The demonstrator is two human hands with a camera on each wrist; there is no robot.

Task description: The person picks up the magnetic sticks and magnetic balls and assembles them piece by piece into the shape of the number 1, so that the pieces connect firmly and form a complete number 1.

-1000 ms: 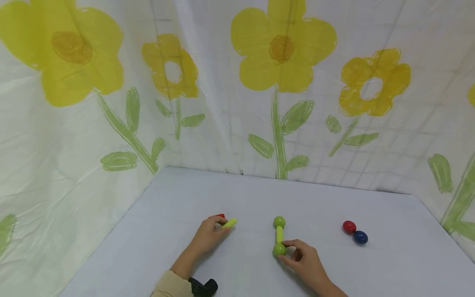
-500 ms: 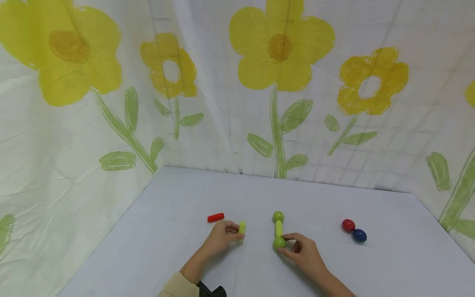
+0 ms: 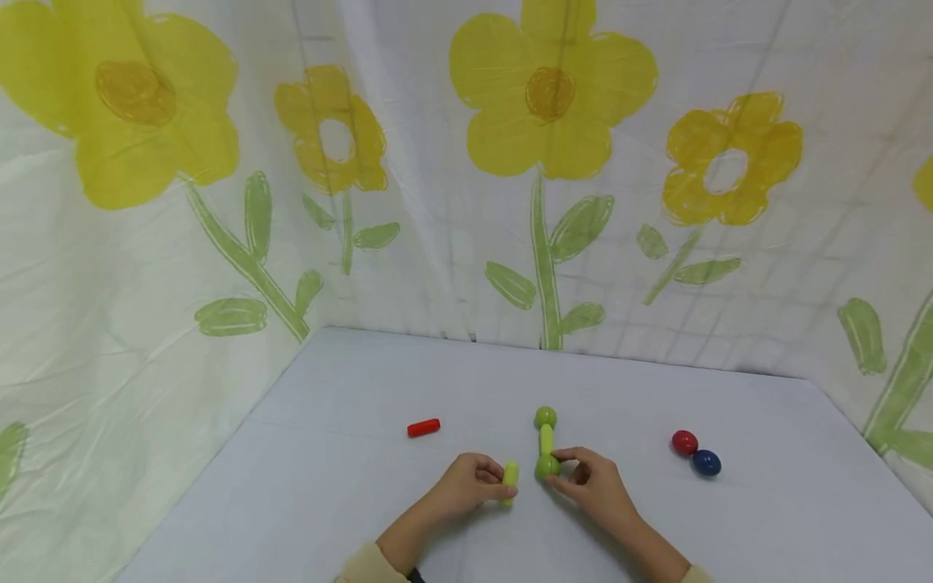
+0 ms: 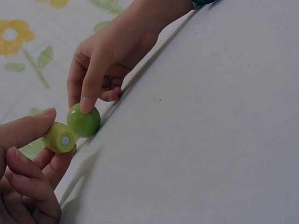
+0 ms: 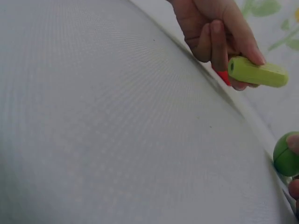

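Note:
My left hand (image 3: pixel 470 486) pinches a short yellow-green stick (image 3: pixel 510 478) between thumb and fingers. A small silvery disc shows on the stick's end in the left wrist view. Just to the right, my right hand (image 3: pixel 601 490) pinches a green ball (image 3: pixel 547 467). From that ball a second yellow-green rod (image 3: pixel 546 439) leads away to another green ball (image 3: pixel 545 417), making a dumbbell shape. In the head view a small gap lies between the held stick and the near ball. The right wrist view shows the held stick (image 5: pixel 259 73) lengthwise and part of the green ball (image 5: pixel 286 156).
On the white table (image 3: pixel 350 389), a red stick (image 3: pixel 423 427) lies to the left, beyond my left hand. A red ball (image 3: pixel 684 443) and a dark blue ball (image 3: pixel 707 462) sit together at the right. A flower-printed curtain (image 3: pixel 430 243) hangs behind the table.
My left hand has carried the yellow-green stick right and nearer to me, turning it more upright in view and uncovering the red stick. My right hand and the dumbbell shape shifted slightly away from me.

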